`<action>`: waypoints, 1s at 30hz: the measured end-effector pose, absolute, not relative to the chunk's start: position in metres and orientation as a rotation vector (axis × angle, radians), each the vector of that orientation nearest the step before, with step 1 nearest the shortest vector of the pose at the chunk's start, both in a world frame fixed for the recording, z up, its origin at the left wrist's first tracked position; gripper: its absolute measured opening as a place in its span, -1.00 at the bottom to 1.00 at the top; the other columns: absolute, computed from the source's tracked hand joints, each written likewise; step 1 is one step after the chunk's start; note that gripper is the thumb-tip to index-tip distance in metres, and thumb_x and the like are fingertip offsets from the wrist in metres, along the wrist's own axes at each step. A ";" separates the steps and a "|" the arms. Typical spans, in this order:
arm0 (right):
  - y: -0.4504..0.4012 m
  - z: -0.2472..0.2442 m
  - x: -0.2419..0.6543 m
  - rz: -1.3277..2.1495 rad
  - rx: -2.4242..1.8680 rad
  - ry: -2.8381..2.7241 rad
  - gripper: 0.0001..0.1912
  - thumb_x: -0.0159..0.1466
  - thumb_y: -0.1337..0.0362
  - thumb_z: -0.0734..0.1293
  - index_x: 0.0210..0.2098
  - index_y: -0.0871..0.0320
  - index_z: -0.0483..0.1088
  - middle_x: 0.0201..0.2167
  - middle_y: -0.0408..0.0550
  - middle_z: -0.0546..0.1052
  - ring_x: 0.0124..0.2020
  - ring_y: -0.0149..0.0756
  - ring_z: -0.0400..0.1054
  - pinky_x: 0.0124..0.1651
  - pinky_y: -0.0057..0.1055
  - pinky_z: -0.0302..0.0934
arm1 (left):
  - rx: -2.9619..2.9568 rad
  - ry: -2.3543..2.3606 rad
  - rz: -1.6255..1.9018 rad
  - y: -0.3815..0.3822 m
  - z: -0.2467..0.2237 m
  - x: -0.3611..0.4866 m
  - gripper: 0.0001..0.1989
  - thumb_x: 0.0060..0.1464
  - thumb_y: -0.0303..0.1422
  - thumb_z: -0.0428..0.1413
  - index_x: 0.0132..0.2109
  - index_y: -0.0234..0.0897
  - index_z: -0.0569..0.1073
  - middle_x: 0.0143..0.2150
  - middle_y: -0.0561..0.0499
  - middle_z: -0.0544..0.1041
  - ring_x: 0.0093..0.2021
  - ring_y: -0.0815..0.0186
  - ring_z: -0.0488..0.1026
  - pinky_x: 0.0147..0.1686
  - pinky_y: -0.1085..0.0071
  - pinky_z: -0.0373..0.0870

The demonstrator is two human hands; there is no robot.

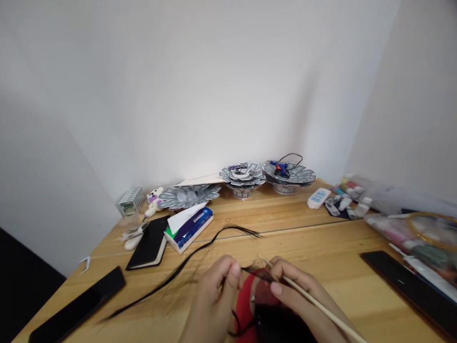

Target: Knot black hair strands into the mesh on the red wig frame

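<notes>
My left hand (pixel 217 291) is closed, its thumb and forefinger pinching one end of a thin lock of black hair (pixel 247 269). The lock stretches across to my right hand (pixel 298 290), whose fingers also close on a slender pale wooden stick (pixel 323 308). The stick's tip pokes out just past those fingertips. Beneath both hands is a red rounded thing (pixel 243 301) with a dark, glossy black part; my hands hide much of it. A long loose hank of black hair (pixel 180 269) curves over the wooden table (pixel 157 300) on the left.
A tissue pack (pixel 193 231), black notebook (pixel 148 244) and dark flat slab (pixel 78 305) lie left. Grey petalled paper stands (pixel 243 190), one bearing a blue glue gun (pixel 280 166), line the wall. Small bottles (pixel 363 207) and another dark slab (pixel 407 288) are right.
</notes>
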State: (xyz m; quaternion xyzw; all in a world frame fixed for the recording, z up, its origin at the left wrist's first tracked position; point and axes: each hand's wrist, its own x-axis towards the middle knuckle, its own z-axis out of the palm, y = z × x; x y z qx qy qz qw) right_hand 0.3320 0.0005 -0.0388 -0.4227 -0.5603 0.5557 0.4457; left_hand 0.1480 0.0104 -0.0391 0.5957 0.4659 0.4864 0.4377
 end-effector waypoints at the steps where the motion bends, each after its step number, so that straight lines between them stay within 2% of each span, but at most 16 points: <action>1: 0.001 -0.036 0.335 1.378 -1.048 -1.412 -0.63 0.24 -0.01 0.37 -0.48 0.10 0.26 -0.50 -0.22 0.29 -0.43 -0.31 0.20 -0.33 -0.44 0.15 | 1.417 1.131 1.178 0.013 -0.033 0.143 -0.47 0.12 0.13 0.08 -0.53 -0.23 0.32 -0.54 0.04 0.32 -0.46 0.29 0.27 -0.37 0.40 0.20; 4: 0.006 -0.031 0.341 1.337 -1.049 -1.555 -0.59 0.32 -0.03 0.30 -0.50 0.11 0.25 -0.47 -0.21 0.29 -0.41 -0.32 0.20 -0.32 -0.44 0.12 | 1.310 1.104 1.171 0.021 -0.022 0.131 -0.40 0.03 0.25 0.04 -0.55 -0.19 0.23 -0.64 0.13 0.19 -0.59 0.35 0.15 -0.50 0.41 0.17; 7: 0.017 -0.028 0.346 1.307 -1.004 -1.740 -0.58 0.40 -0.03 0.20 -0.47 0.11 0.34 -0.43 -0.14 0.41 -0.36 -0.25 0.33 -0.25 -0.39 0.21 | 1.276 1.124 1.290 0.023 -0.015 0.124 -0.38 0.01 0.30 -0.01 -0.52 -0.18 0.21 -0.57 0.13 0.18 -0.53 0.33 0.17 -0.46 0.40 0.19; 10: 0.031 -0.018 0.354 0.976 -1.165 -1.781 -0.60 0.37 -0.05 0.19 -0.30 0.10 0.48 -0.27 0.01 0.58 -0.17 -0.06 0.46 -0.10 -0.25 0.29 | 1.346 1.182 1.435 0.021 -0.007 0.123 -0.47 0.13 0.15 0.05 -0.49 -0.21 0.29 -0.41 0.05 0.27 -0.31 0.25 0.24 -0.23 0.37 0.19; 12: 0.038 -0.007 0.359 0.615 -1.323 -1.660 -0.60 0.33 -0.06 0.22 -0.18 0.10 0.51 -0.16 0.08 0.61 -0.13 0.01 0.48 -0.10 -0.20 0.32 | 1.451 1.228 1.494 0.020 -0.002 0.124 -0.53 0.16 0.04 0.09 -0.51 -0.21 0.31 -0.36 0.03 0.30 -0.25 0.21 0.24 -0.17 0.36 0.12; 15: 0.038 0.010 0.352 0.270 -1.308 -1.630 -0.60 0.33 -0.02 0.26 -0.02 0.08 0.50 -0.05 0.09 0.60 -0.27 -0.08 0.50 -0.22 -0.24 0.37 | 1.695 1.322 1.522 0.020 0.002 0.130 -0.61 0.26 -0.14 0.02 -0.50 -0.21 0.32 -0.33 0.01 0.33 -0.24 0.19 0.25 -0.15 0.33 0.08; 16: 0.036 0.015 0.344 0.235 -1.230 -1.716 -0.62 0.33 0.03 0.29 0.03 0.07 0.48 -0.01 0.09 0.59 -0.26 -0.10 0.51 -0.20 -0.26 0.37 | 1.754 1.328 1.517 0.020 0.002 0.132 -0.63 0.28 -0.19 -0.02 -0.49 -0.20 0.31 -0.33 0.02 0.32 -0.24 0.19 0.26 -0.15 0.32 0.08; 18: 0.032 0.020 0.325 0.250 -1.031 -1.915 -0.64 0.33 0.18 0.34 0.10 0.05 0.45 0.08 0.07 0.56 -0.03 -0.08 0.48 -0.02 -0.27 0.33 | 1.766 1.251 1.483 0.020 0.003 0.135 -0.64 0.30 -0.22 -0.03 -0.47 -0.20 0.32 -0.31 0.02 0.33 -0.21 0.20 0.28 -0.14 0.33 0.11; 19: 0.032 0.021 0.315 0.329 -0.957 -1.986 -0.66 0.34 0.25 0.34 0.10 0.05 0.46 0.08 0.06 0.56 0.01 -0.11 0.46 0.02 -0.30 0.31 | 1.714 1.186 1.474 0.020 0.004 0.136 -0.63 0.30 -0.20 -0.01 -0.47 -0.21 0.33 -0.28 0.01 0.33 -0.19 0.20 0.28 -0.13 0.35 0.13; 21: 0.034 0.019 0.300 0.486 -0.856 -2.040 -0.81 0.37 0.29 0.30 -0.10 0.08 0.55 -0.16 0.01 0.62 -0.16 -0.18 0.49 -0.11 -0.38 0.31 | 1.521 1.056 1.488 0.018 0.005 0.136 -0.64 0.27 -0.12 0.06 -0.43 -0.21 0.40 -0.27 0.02 0.34 -0.16 0.22 0.29 -0.11 0.39 0.17; 23: 0.038 0.012 0.293 0.634 -0.837 -2.010 -0.78 0.39 0.26 0.27 -0.30 0.11 0.54 -0.40 -0.08 0.54 -0.35 -0.25 0.43 -0.25 -0.41 0.27 | 1.238 0.925 1.514 0.015 0.007 0.135 -0.67 0.16 -0.05 0.18 -0.38 -0.21 0.48 -0.28 0.04 0.38 -0.18 0.26 0.30 -0.13 0.44 0.22; 24: 0.040 0.008 0.293 0.692 -0.841 -1.989 -0.75 0.39 0.24 0.26 -0.36 0.12 0.52 -0.45 -0.11 0.49 -0.39 -0.27 0.40 -0.27 -0.42 0.25 | 1.096 0.845 1.512 0.013 0.009 0.134 -0.66 0.09 -0.03 0.25 -0.39 -0.21 0.50 -0.27 0.03 0.42 -0.19 0.27 0.32 -0.14 0.45 0.25; 26: 0.043 -0.001 0.295 0.801 -0.838 -1.966 -0.72 0.40 0.21 0.25 -0.39 0.13 0.50 -0.46 -0.13 0.46 -0.37 -0.27 0.39 -0.24 -0.42 0.24 | 0.891 0.661 1.488 0.010 0.012 0.132 -0.64 -0.01 -0.06 0.33 -0.48 -0.24 0.49 -0.22 0.00 0.51 -0.12 0.25 0.38 -0.13 0.46 0.32; 28: 0.045 -0.008 0.298 0.880 -0.818 -1.975 -0.67 0.41 0.18 0.24 -0.42 0.13 0.50 -0.44 -0.11 0.49 -0.32 -0.25 0.42 -0.22 -0.42 0.25 | 0.789 0.518 1.475 0.008 0.015 0.132 -0.64 -0.01 -0.15 0.36 -0.55 -0.26 0.45 -0.23 -0.03 0.56 -0.05 0.21 0.44 -0.11 0.45 0.39; 30: 0.046 -0.013 0.301 0.957 -0.803 -1.987 -0.64 0.41 0.17 0.23 -0.41 0.14 0.54 -0.41 -0.08 0.55 -0.27 -0.22 0.46 -0.19 -0.40 0.27 | 0.723 0.445 1.487 0.009 0.016 0.134 -0.70 0.03 -0.22 0.35 -0.52 -0.25 0.48 -0.39 0.02 0.53 -0.18 0.27 0.49 -0.17 0.46 0.43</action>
